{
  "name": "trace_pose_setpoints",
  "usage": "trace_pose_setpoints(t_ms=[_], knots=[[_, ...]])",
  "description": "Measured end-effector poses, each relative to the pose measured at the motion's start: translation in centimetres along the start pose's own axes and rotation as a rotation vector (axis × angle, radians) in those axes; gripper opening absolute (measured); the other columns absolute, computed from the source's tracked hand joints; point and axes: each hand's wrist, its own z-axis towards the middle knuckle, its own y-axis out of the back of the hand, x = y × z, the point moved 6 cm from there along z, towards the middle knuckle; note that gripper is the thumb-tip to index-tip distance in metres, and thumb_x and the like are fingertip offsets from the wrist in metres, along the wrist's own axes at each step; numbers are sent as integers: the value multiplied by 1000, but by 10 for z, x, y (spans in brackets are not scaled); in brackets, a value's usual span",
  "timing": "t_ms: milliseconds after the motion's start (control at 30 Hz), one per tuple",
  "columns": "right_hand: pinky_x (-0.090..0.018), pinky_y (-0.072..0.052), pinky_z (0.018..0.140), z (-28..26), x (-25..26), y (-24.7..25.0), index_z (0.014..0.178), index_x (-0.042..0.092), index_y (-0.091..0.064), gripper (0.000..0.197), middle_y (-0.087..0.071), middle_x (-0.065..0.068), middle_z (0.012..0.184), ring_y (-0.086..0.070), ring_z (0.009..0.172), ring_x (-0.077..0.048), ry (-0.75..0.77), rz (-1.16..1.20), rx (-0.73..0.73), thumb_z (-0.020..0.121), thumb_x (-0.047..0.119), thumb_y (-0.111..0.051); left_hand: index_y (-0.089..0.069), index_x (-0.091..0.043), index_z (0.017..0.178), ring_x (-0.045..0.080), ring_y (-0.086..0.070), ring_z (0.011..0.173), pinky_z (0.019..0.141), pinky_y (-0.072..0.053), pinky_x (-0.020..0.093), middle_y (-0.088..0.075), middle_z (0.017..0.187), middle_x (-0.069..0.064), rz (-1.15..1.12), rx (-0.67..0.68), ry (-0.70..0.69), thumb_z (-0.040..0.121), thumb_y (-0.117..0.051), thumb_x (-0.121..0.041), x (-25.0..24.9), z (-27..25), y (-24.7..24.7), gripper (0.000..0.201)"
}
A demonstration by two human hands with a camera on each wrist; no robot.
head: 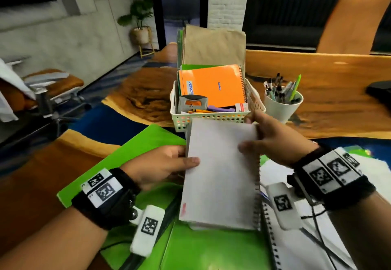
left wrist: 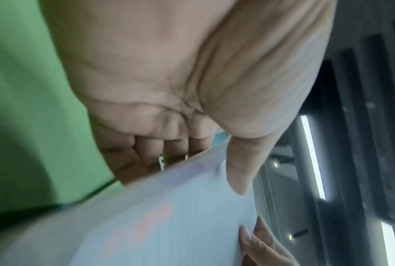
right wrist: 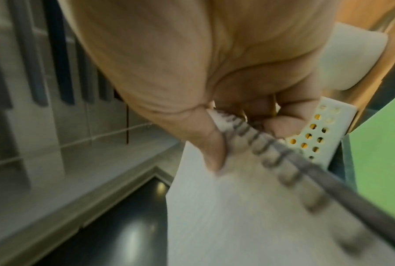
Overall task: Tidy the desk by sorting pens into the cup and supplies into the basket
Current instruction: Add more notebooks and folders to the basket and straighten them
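Both hands hold a white spiral notebook point(head: 220, 172) just in front of the white perforated basket point(head: 213, 119). My left hand point(head: 167, 164) grips its left edge, thumb on the page and fingers beneath. My right hand point(head: 270, 140) pinches the far right corner at the spiral binding point(right wrist: 269, 145), thumb on top. The basket holds an orange notebook point(head: 213, 85), a grey stapler point(head: 192, 102) and small supplies. A white cup point(head: 281, 106) full of pens point(head: 281, 90) stands right of the basket.
Green folders point(head: 135, 153) lie under and left of the notebook, and another spiral pad with white papers point(head: 296, 238) lies at the lower right. Brown envelopes point(head: 213, 45) stand behind the basket. A black object point(head: 380, 92) sits at the desk's right edge.
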Motion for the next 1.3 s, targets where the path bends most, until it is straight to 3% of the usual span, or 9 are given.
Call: trace_pose_setpoints(t_ms=[100, 200, 300, 600, 867, 933, 1067, 1200, 1300], knots=[[-42, -55, 68, 17, -15, 16, 104, 22, -49, 48, -71, -16, 96, -67, 80, -29, -54, 461, -303, 77, -8, -76, -67, -5, 120, 32, -67, 99, 83, -56, 39, -70, 124, 23, -222, -141, -70, 84, -75, -13, 2, 20, 10, 37], [-45, -56, 88, 31, -26, 13, 123, 28, -45, 72, -63, -6, 123, -65, 105, -23, -77, 377, -518, 66, 15, -87, -71, -7, 116, 37, -65, 104, 97, -51, 49, -69, 123, 26, -386, -276, -182, 86, -69, -10, -5, 40, 16, 29], [-42, -46, 103, 34, -19, -11, 125, 32, -47, 71, -54, 4, 133, -52, 123, -16, -73, 137, -474, 67, 31, -88, -67, -5, 122, 34, -71, 108, 95, -58, 47, -67, 127, 25, -601, -319, -297, 90, -60, -11, -9, 52, 15, 34], [-8, -34, 75, 32, 10, -86, 96, 31, -48, 67, -52, 15, 106, -48, 103, 7, 98, 101, -352, 54, 78, -69, -47, -5, 149, 41, -50, 136, 107, -46, 51, -49, 150, 25, -925, 55, -270, 96, -58, -49, 4, 60, -8, 70], [-49, -51, 86, 37, 11, -91, 98, 23, -58, 50, -67, 2, 107, -64, 99, -17, 131, 336, -250, 65, 56, -76, -31, -6, 157, 47, -50, 134, 108, -45, 56, -43, 152, 29, -924, 68, -355, 82, -84, -30, 8, 63, -8, 95], [-49, -49, 91, 39, 5, -88, 95, 22, -64, 43, -67, 1, 122, -63, 114, -15, 102, 420, -232, 65, 49, -76, -31, -7, 156, 50, -50, 132, 106, -44, 61, -44, 151, 30, -917, 104, -363, 79, -85, -31, 9, 65, -8, 97], [-26, -45, 46, 37, 4, -72, 93, 6, -65, 13, -69, -12, 84, -59, 64, -26, 84, 558, -197, 86, 17, -69, -33, -2, 155, 46, -38, 138, 113, -32, 59, -41, 151, 30, -966, 51, -389, 88, -68, -36, 6, 65, -2, 83], [-46, -58, 63, 35, 8, -41, 91, 29, -69, 41, -75, -10, 88, -67, 73, -24, 108, 493, -248, 96, -6, -49, -62, -1, 133, 40, -66, 109, 98, -52, 57, -68, 122, 26, -1105, -75, -428, 71, -70, -28, 6, 64, 10, 68], [-41, -55, 78, 26, 10, -8, 95, 33, -72, 49, -76, -5, 95, -68, 83, -20, 189, 466, -401, 94, -11, -50, -69, 0, 124, 40, -71, 99, 85, -59, 55, -68, 119, 28, -990, -144, -368, 72, -82, -23, 11, 65, 8, 59]])
